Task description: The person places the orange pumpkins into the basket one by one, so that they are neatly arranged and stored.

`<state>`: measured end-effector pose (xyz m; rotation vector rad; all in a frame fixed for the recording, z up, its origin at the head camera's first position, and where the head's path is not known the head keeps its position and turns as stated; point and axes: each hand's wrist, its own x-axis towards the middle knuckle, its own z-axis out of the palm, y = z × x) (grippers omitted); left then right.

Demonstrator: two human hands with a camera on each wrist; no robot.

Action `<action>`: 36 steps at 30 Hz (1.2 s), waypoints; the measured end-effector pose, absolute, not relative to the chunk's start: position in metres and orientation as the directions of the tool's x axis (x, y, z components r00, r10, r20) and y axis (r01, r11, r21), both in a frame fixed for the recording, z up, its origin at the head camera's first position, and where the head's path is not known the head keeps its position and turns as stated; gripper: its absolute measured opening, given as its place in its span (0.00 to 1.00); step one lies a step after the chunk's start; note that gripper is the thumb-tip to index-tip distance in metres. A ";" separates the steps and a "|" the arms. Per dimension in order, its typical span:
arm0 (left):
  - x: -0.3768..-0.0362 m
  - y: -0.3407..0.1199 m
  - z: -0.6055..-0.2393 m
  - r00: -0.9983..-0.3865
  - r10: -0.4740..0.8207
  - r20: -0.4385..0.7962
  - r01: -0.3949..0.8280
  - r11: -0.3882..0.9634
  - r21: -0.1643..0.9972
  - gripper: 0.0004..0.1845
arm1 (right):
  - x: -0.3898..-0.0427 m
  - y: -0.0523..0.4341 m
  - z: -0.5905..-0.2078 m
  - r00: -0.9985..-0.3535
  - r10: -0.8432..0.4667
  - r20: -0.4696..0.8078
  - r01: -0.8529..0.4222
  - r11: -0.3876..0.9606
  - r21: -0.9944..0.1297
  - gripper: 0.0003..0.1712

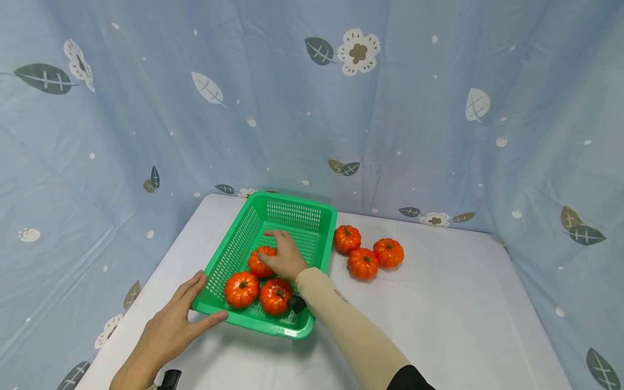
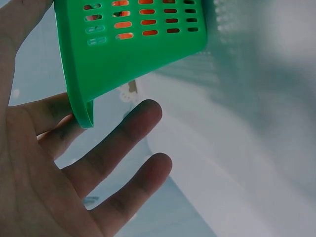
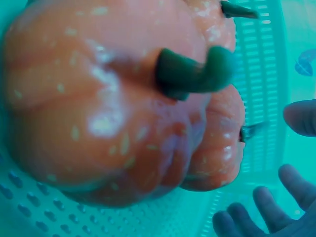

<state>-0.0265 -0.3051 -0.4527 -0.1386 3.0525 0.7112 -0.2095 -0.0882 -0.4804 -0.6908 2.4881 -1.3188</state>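
Observation:
A green slotted plastic basket [image 1: 258,325] holds three small orange pumpkins: one at the front left [image 1: 241,290], one at the front right [image 1: 275,296] and one farther back [image 1: 260,261]. My right hand [image 1: 285,257] is inside the basket, over the edge of the back pumpkin. In the right wrist view its fingers [image 3: 269,207] are spread apart, with nothing between them and the thumb. At the basket's near left corner is my left hand [image 1: 170,325], its thumb along the front rim and its fairly straight fingers at the left side. Two fingertips [image 2: 157,165] extend below the rim in the left wrist view.
Three more orange pumpkins stand close together on the white table [image 1: 439,319], right of the basket: one at the back [image 1: 347,239], one nearer [image 1: 363,264], one at the right [image 1: 388,253]. A blue patterned curtain [image 1: 292,108] hangs behind the table.

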 end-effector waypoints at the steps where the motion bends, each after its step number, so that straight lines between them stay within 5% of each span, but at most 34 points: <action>1: -0.027 -0.305 -0.453 -0.996 -0.084 -0.023 -0.086 0.894 0.441 0.55 | -0.209 -0.087 -0.479 -0.860 -0.510 0.015 -0.292 0.468 -0.834 0.33; 36: -0.026 -0.306 -0.456 -0.997 -0.082 0.003 -0.071 0.882 0.467 0.55 | -0.190 -0.040 -0.444 -0.861 -0.497 0.109 -0.241 0.209 -0.948 0.31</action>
